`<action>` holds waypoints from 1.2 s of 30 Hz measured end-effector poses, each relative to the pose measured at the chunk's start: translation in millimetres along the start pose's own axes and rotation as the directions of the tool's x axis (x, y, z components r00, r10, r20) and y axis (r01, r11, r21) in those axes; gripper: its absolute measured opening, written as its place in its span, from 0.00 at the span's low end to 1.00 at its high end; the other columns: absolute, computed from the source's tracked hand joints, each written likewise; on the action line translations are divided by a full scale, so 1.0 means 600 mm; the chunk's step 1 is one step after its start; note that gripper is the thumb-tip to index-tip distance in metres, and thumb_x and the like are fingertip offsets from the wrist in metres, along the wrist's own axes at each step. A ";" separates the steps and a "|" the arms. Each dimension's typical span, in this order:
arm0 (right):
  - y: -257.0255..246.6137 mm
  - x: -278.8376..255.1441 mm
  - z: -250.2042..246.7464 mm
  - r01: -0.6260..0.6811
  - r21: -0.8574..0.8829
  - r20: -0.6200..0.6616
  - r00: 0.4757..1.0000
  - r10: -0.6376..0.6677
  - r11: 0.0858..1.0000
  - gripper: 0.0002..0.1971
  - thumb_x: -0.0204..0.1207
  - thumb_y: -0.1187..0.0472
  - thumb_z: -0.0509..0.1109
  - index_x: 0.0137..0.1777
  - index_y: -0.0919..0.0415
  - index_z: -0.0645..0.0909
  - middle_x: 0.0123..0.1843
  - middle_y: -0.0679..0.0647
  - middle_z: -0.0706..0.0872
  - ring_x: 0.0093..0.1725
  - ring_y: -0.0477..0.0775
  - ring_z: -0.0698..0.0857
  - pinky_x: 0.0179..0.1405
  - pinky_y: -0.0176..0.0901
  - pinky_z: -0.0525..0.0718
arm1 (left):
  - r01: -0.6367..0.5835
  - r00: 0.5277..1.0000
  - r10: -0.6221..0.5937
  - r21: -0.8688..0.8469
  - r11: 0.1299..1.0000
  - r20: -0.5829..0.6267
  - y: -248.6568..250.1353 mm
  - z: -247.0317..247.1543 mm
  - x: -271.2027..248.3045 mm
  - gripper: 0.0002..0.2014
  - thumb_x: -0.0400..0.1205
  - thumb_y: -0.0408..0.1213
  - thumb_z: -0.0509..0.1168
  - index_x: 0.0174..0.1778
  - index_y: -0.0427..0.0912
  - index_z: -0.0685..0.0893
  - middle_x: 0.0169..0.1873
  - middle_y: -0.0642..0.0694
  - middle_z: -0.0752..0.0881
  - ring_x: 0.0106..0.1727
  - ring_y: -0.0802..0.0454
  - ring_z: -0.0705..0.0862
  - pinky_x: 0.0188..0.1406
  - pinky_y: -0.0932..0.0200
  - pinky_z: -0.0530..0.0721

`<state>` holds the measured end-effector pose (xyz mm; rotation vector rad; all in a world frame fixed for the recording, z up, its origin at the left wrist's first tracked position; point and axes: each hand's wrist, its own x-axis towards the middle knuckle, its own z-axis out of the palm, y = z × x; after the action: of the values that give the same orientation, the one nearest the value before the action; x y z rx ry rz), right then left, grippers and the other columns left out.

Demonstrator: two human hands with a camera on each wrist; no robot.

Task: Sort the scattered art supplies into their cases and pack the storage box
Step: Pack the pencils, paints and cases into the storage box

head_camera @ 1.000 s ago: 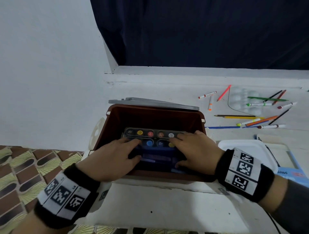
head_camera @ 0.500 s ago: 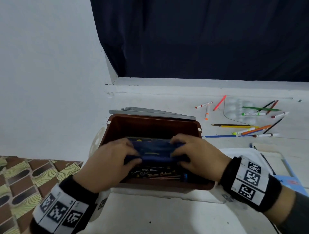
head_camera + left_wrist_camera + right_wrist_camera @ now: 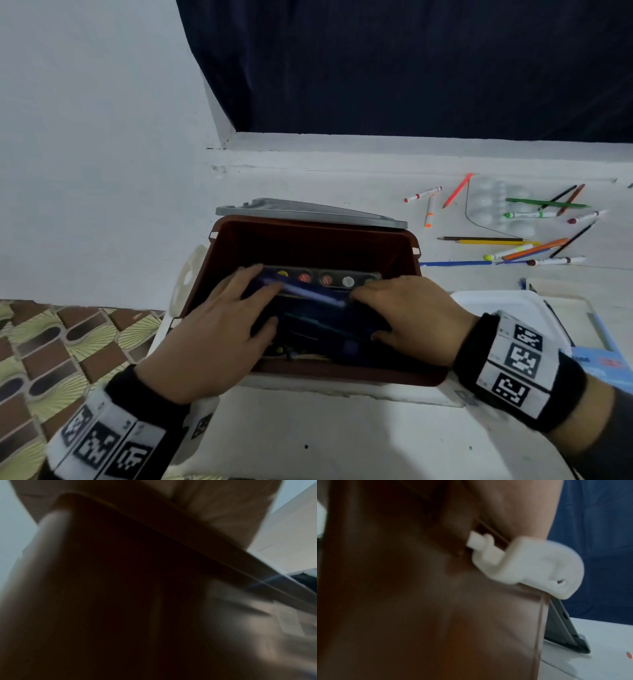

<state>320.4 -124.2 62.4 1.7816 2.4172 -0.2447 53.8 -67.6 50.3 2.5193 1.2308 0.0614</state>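
Note:
An open brown storage box stands in front of me in the head view. Inside, against the far wall, lies a watercolour set with round colour pans. In front of it is a dark blue case. My left hand grips the case's left end, fingers over its top edge and thumb on the near side. My right hand grips the right end the same way. Both wrist views are blurred and show mostly the box's brown wall, with its white latch in the right one.
The grey lid leans behind the box. Several loose markers and pencils and a clear palette lie at the back right. A white tray and a blue booklet sit to the right. Patterned flooring lies left.
Half a second ago both hands had the blue case raised and tipped up, hiding the paint pans. Now it sits lower and nearer me, and the pans show again.

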 end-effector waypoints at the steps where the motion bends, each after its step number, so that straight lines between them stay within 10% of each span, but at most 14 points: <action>1: 0.000 0.003 0.000 -0.006 -0.019 0.005 1.000 0.006 1.000 0.25 0.77 0.50 0.70 0.74 0.46 0.71 0.72 0.46 0.80 0.67 0.54 0.80 0.63 0.47 0.78 | 0.013 0.999 -0.013 -0.014 1.000 0.029 0.002 -0.001 0.002 0.28 0.87 0.59 0.48 0.85 0.61 0.58 0.86 0.56 0.52 0.87 0.54 0.51 0.82 0.63 0.52; 5: 0.001 0.015 -0.001 0.004 -0.005 0.038 0.999 -0.004 1.000 0.27 0.76 0.52 0.72 0.75 0.42 0.72 0.72 0.45 0.81 0.69 0.54 0.80 0.63 0.47 0.79 | -0.003 0.996 0.002 0.007 1.000 0.090 0.000 -0.001 0.006 0.32 0.83 0.61 0.43 0.84 0.58 0.63 0.83 0.52 0.64 0.81 0.53 0.68 0.79 0.56 0.67; 11: 0.009 0.022 0.003 0.055 0.013 0.054 0.997 -0.056 0.998 0.26 0.75 0.56 0.73 0.72 0.40 0.75 0.71 0.44 0.80 0.70 0.53 0.78 0.65 0.52 0.79 | -0.153 0.985 0.139 0.144 0.978 0.105 0.006 -0.015 -0.002 0.19 0.83 0.43 0.53 0.52 0.47 0.90 0.48 0.54 0.90 0.47 0.56 0.87 0.38 0.56 0.90; 16: 0.007 0.017 0.014 0.060 0.119 -0.107 0.993 -0.047 0.991 0.23 0.73 0.52 0.76 0.69 0.44 0.79 0.66 0.44 0.82 0.65 0.51 0.81 0.61 0.50 0.81 | -0.102 0.995 0.103 0.019 0.995 -0.003 -0.006 0.000 0.002 0.31 0.82 0.61 0.43 0.71 0.54 0.81 0.64 0.56 0.83 0.62 0.54 0.81 0.64 0.58 0.79; 22: 0.014 -0.036 0.024 0.195 0.428 -0.527 0.847 0.068 0.883 0.12 0.78 0.61 0.73 0.61 0.56 0.86 0.56 0.48 0.84 0.56 0.51 0.83 0.57 0.48 0.81 | -0.119 0.992 0.114 -0.089 0.989 -0.057 0.015 -0.005 -0.001 0.27 0.84 0.67 0.43 0.71 0.63 0.76 0.60 0.67 0.78 0.60 0.65 0.80 0.60 0.61 0.82; 36: 0.143 -0.267 0.060 0.030 0.639 -0.504 0.771 0.389 0.769 0.07 0.78 0.64 0.74 0.48 0.51 0.81 0.36 0.47 0.81 0.40 0.51 0.82 0.44 0.41 0.80 | -0.313 0.922 0.141 -0.478 0.821 -0.362 0.257 0.065 0.029 0.08 0.83 0.50 0.63 0.57 0.59 0.83 0.42 0.56 0.86 0.48 0.54 0.86 0.46 0.60 0.82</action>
<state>449.7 -256.2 54.7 2.7666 2.7336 -0.5732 189.1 -152.7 60.5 2.1867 0.8394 0.7798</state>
